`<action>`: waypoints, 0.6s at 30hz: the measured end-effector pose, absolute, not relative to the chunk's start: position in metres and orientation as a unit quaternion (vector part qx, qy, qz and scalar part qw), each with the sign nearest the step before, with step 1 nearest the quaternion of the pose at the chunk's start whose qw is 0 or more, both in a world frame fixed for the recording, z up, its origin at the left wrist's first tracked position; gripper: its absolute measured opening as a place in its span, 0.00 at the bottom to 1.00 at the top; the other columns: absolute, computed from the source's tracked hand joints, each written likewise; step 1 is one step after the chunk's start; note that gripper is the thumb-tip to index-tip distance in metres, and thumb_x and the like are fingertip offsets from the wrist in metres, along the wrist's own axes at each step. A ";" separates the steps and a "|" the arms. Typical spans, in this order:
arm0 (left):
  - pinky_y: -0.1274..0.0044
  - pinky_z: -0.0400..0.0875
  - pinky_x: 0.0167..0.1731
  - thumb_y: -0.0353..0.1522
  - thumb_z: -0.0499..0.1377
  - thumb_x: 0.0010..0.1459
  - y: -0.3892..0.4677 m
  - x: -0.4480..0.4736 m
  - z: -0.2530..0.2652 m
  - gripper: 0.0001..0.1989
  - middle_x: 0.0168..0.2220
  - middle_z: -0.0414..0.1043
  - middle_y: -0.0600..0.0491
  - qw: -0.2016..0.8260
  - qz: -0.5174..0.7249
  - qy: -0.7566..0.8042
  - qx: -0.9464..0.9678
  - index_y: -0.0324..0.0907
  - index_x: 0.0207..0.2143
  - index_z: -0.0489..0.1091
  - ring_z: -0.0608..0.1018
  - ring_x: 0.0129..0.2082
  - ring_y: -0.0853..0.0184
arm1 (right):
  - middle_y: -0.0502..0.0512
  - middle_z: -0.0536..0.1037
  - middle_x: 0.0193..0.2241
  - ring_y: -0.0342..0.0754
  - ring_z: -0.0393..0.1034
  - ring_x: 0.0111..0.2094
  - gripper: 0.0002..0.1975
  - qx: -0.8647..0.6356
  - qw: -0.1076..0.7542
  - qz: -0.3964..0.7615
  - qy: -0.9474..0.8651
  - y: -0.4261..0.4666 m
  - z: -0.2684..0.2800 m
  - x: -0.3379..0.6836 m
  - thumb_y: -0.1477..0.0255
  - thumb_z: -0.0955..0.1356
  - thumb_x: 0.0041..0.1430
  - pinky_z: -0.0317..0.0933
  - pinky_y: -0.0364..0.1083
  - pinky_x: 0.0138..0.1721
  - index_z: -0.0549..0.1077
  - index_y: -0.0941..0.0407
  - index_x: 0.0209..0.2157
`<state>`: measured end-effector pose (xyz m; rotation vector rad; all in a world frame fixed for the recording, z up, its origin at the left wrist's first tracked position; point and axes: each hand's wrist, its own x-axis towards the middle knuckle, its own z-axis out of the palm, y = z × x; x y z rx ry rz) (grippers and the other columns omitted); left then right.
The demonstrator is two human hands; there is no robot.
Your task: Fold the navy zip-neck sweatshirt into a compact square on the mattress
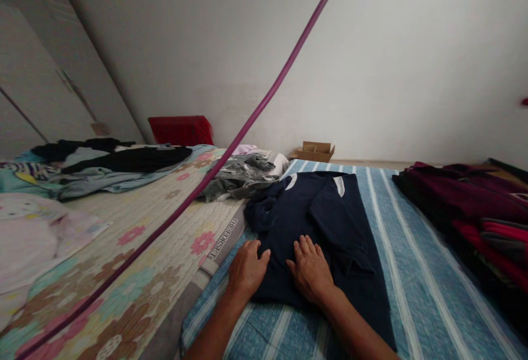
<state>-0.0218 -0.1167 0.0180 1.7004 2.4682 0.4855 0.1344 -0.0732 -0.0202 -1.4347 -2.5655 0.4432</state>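
A navy blue long-sleeved top (pixel 289 228) lies partly folded on the blue striped bedding in front of me. One sleeve is laid back across its body, and white patches show near its far end. My right hand (pixel 309 269) rests flat on the top with the fingers stretched out. At the left edge of the cloth is my left hand (pixel 248 269), its thumb apart from the fingers and nothing visible in its grasp. Bunched fabric of the top lies just beyond that hand.
Crumpled grey clothes (pixel 243 175) lie beyond the top, near a small cardboard box (pixel 315 151). Folded dark red and black clothes (pixel 457 200) are stacked at right. Loose clothes (pixel 124 162) cover the flowered mattress (pixel 165 250) at left. A purple pole (pixel 264 104) slants across the view.
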 end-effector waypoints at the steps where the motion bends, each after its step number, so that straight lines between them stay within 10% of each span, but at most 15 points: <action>1: 0.75 0.64 0.44 0.36 0.52 0.57 -0.121 -0.021 0.019 0.16 0.44 0.72 0.43 0.056 0.146 0.825 0.542 0.36 0.44 0.68 0.73 0.45 0.62 | 0.68 0.51 0.62 0.59 0.40 0.63 0.30 -0.482 0.082 0.151 -0.859 -0.073 -0.020 0.134 0.62 0.54 0.63 0.40 0.57 0.59 0.56 0.66 0.60; 12: 0.77 0.65 0.35 0.39 0.56 0.53 -0.136 -0.021 0.016 0.17 0.36 0.76 0.45 0.181 0.173 0.851 0.461 0.36 0.41 0.69 0.76 0.41 0.61 | 0.64 0.72 0.44 0.56 0.68 0.45 0.19 -0.494 0.121 0.160 -0.846 -0.050 0.026 0.124 0.63 0.58 0.61 0.59 0.51 0.44 0.67 0.59 0.48; 18: 0.78 0.65 0.32 0.37 0.57 0.52 -0.136 -0.024 0.009 0.09 0.32 0.75 0.50 0.197 0.190 0.847 0.455 0.40 0.33 0.69 0.77 0.35 0.64 | 0.62 0.71 0.44 0.57 0.67 0.45 0.25 -0.429 0.159 0.119 -0.881 -0.028 0.058 0.065 0.60 0.66 0.54 0.60 0.52 0.42 0.64 0.56 0.50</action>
